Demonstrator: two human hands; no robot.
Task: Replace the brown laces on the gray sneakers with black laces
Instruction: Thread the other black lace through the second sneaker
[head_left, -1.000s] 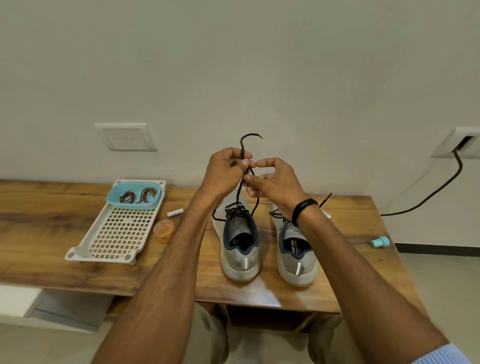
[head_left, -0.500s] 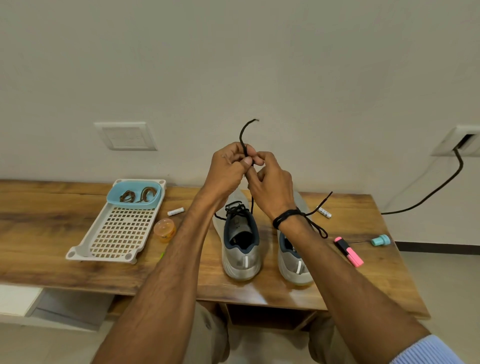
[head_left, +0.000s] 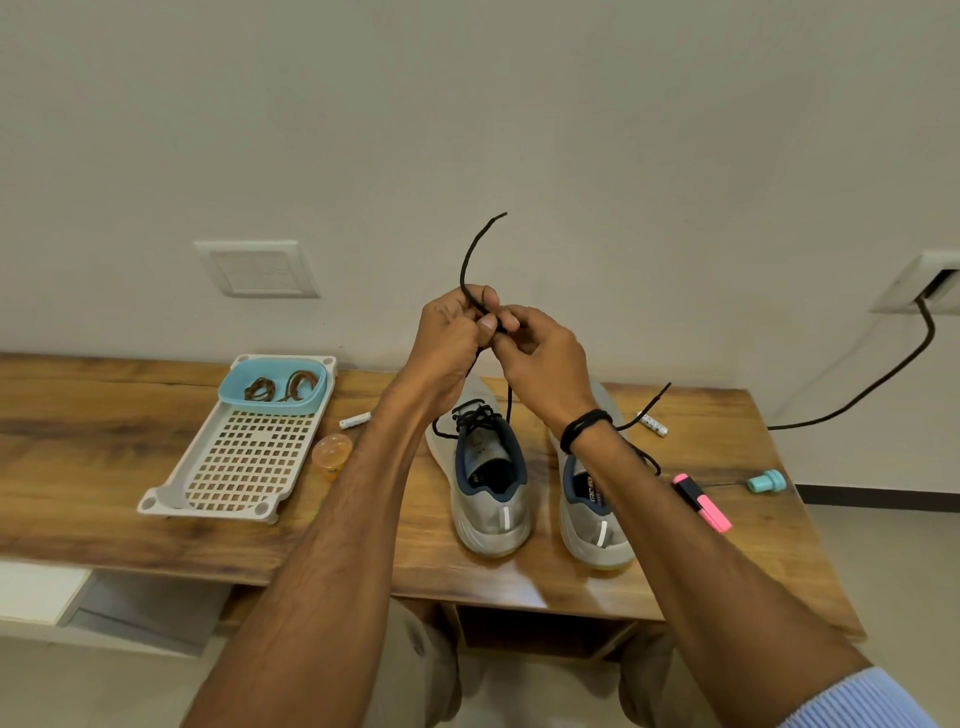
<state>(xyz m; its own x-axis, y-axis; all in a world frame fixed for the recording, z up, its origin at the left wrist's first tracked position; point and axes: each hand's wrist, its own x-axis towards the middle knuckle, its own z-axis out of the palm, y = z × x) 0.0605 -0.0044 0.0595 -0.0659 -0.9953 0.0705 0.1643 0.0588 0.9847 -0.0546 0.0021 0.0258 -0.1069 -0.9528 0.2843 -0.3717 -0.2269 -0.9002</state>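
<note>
Lace tail (head_left: 469, 253) now sits higher; your L hand (head_left: 447, 345) & R hand (head_left: 545, 364) both pinch it, so the knot on L sneaker (head_left: 493, 525) is prob. forming.

Off-white wall (head_left: 467, 104), switch plate (head_left: 257, 267); wooden table (head_left: 78, 467); pale floor (head_left: 909, 571), possibly tiled.

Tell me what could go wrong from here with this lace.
1. The left hand and right hand pinch the black lace high above the left sneaker; a hard pull might lift or tip it.
2. The lace's free end sticks up loose above the hands and may slip out.
3. The loose lace of the right sneaker lies by the right wrist and could snag.
</note>
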